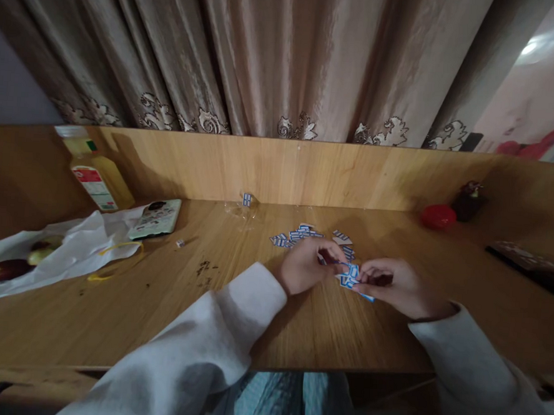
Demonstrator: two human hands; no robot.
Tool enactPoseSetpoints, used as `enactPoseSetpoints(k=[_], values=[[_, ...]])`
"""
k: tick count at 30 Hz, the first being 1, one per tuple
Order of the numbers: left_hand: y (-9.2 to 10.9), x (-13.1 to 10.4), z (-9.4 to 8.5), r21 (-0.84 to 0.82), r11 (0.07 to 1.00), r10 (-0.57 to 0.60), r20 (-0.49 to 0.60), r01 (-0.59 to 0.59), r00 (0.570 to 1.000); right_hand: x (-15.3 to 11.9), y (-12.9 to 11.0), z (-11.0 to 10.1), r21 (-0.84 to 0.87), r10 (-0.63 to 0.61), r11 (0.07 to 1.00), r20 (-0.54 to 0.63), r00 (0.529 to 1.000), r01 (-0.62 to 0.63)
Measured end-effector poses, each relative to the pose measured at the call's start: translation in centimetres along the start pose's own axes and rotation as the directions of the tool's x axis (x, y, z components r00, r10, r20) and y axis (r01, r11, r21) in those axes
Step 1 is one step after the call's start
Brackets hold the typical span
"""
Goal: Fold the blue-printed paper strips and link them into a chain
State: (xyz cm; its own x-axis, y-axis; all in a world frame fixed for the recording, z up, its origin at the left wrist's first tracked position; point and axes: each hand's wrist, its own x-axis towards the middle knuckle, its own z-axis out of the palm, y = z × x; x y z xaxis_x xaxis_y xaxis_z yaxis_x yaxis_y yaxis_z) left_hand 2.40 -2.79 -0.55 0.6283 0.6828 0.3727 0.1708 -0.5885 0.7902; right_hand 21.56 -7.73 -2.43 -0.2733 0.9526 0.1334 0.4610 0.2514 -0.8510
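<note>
A small blue-and-white folded paper piece is between my hands, over the wooden desk. My left hand pinches its left side with thumb and fingers. From the other side, my right hand grips the right edge, its fingers curled. A blue-and-white strip juts out below the right fingertips; whether it is part of the same piece I cannot tell. Just beyond my hands lies a loose pile of blue-and-white paper pieces, partly hidden by my left hand. More pieces lie at its right.
At the left stand a bottle of yellow liquid, a pale green packet and white paper with fruit on it. A blue-and-white piece rests by clear plastic at the back. A red round object and dark case lie right.
</note>
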Motion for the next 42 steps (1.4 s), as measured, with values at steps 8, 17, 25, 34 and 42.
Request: enactPoseSetpoints(k=[8,17,25,34,42], values=[[-0.8,-0.4,1.2,0.007,0.997,0.078,0.168,-0.081,0.983,-0.2,-0.3,-0.1,0.06,0.015,0.998,-0.002,1.0,-0.015],[-0.5,-0.5,0.9,0.136,0.981,0.112,0.179,-0.137,0.978,-1.7,0.7,-1.0,0.118,0.032,0.992,0.093,0.995,-0.043],[0.0,-0.4,1.1,0.275,0.937,0.158,0.213,-0.214,0.964,-2.5,0.7,-0.6,0.078,0.017,0.997,-0.062,0.998,-0.012],[0.6,-0.8,1.2,0.513,0.802,0.191,0.267,-0.307,0.945,-2.1,1.3,0.4,-0.058,-0.152,0.988,-0.18,0.972,0.144],[0.5,-0.6,1.1,0.408,0.825,0.256,0.35,-0.392,0.901,-2.1,1.5,0.5,-0.053,-0.144,0.989,-0.186,0.972,0.137]])
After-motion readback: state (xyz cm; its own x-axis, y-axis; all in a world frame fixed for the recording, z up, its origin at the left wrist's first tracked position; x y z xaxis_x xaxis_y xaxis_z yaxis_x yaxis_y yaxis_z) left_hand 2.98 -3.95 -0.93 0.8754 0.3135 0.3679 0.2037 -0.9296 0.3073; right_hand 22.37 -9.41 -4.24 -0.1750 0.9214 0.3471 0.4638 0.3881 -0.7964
